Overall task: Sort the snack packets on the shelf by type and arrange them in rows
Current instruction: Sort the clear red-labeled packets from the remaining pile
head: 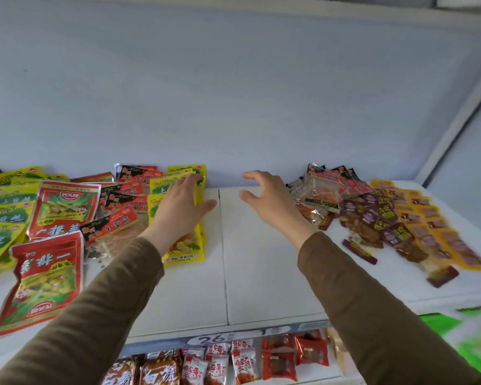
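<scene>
On the white shelf (pixel 250 262) snack packets lie in two heaps. At the left are yellow packets (pixel 184 251), red-and-green packets (pixel 64 207) and red-black packets (pixel 114 226). My left hand (pixel 182 205) lies flat with straight fingers on the yellow packets at that heap's right edge. At the right lie clear red packets (pixel 322 190), dark purple packets (pixel 378 218) and orange-yellow packets (pixel 439 234). My right hand (pixel 267 198) hovers with fingers spread and slightly curled, holding nothing, just left of the clear red packets.
The shelf's white back wall (pixel 233 93) rises right behind the heaps. A seam (pixel 224 259) divides the shelf in the middle. A price rail (pixel 220 339) runs along the front edge, with more packets (pixel 245 362) on the shelf below.
</scene>
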